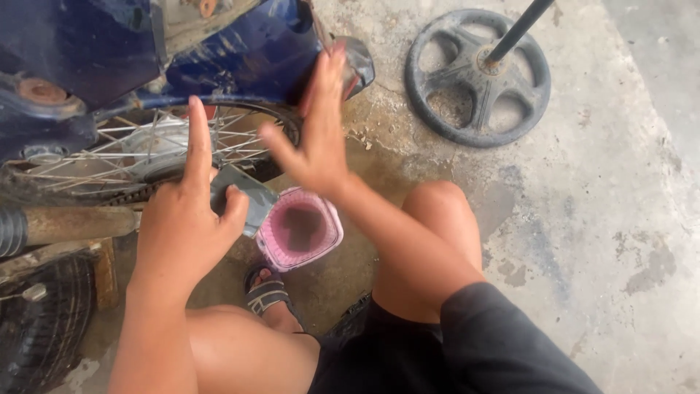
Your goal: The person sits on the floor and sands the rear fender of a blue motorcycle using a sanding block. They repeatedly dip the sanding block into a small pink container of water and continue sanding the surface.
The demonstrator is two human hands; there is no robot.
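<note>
My left hand [182, 219] is raised in front of a spoked motorcycle wheel [146, 146], index finger pointing up, the other fingers curled, holding nothing. My right hand [315, 131] is held up flat, fingers spread, near the dark blue fender [248, 58] and touching nothing that I can see. Below the hands a pink plastic cup [299, 230] with dark liquid stands on the ground by a grey metal part [251, 193].
A rusty exhaust pipe [65, 222] and a black tyre [44, 321] lie at the left. A dark round stand base with a pole [477, 76] rests on the concrete floor [598, 204]. My bare knees and a sandalled foot [270, 295] are below.
</note>
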